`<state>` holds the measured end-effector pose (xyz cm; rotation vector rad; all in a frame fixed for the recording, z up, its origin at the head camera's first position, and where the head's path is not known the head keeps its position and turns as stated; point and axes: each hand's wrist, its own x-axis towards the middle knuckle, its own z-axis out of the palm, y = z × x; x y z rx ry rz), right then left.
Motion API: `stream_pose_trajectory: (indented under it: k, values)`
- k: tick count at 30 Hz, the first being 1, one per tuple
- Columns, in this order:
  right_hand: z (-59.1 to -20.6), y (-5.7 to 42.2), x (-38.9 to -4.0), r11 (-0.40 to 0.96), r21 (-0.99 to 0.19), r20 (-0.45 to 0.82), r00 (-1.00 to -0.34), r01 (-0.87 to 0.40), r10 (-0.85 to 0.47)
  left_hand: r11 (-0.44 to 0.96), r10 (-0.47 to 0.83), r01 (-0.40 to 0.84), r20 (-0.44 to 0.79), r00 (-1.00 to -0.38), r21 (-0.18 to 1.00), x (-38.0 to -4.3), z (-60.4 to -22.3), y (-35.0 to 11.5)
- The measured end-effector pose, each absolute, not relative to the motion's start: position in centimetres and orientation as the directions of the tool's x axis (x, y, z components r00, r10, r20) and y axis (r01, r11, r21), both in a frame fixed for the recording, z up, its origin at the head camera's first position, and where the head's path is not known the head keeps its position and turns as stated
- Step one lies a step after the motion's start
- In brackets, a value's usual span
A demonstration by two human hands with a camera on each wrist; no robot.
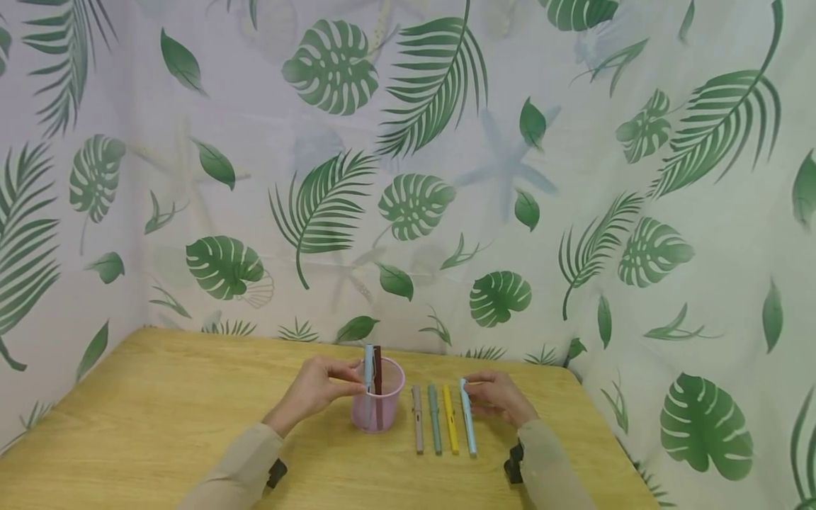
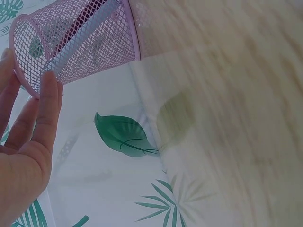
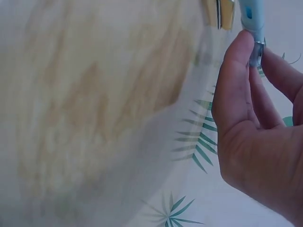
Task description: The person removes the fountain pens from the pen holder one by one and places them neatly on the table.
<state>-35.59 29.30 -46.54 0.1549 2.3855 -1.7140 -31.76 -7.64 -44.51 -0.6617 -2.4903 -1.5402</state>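
Note:
A pink mesh pen cup [image 1: 393, 404] stands upright on the table. Inside lean a dark red pen [image 1: 378, 368] and a light blue pen [image 1: 368, 361], their tops above the rim. My left hand [image 1: 319, 389] is at the rim, thumb and fingers pinching the light blue pen's upper part; in the left wrist view the fingers partly hide its top. To the right of the cup, my right hand [image 1: 500, 397] pinches the capped end of another light blue pen [image 1: 468, 421]; the right wrist view shows that pen [image 3: 252, 16] between thumb and fingers.
Between cup and right hand, a greyish-pink pen [image 1: 418, 421], a green pen [image 1: 435, 421] and a yellow pen [image 1: 450, 421] lie side by side on the wooden table [image 1: 191, 397]. A leaf-patterned curtain [image 1: 440, 297] rises behind the table's back edge.

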Motion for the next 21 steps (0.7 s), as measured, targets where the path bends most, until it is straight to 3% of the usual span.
stream_pose_trajectory:
  k: [7, 21]
  values:
    - [-47.0, 29.5, -35.8, 0.359, -0.914, -0.235, -0.968, 0.19, -0.086, 0.369, 0.296, 0.435, 0.339, -0.893, 0.821, -31.6, -44.5, -7.6]
    - [-47.5, 28.9, -36.7, 0.393, -0.885, -0.265, -0.964, 0.25, 0.019, 0.374, 0.293, 0.423, 0.328, -0.898, 0.825, -31.5, -44.3, -7.6]
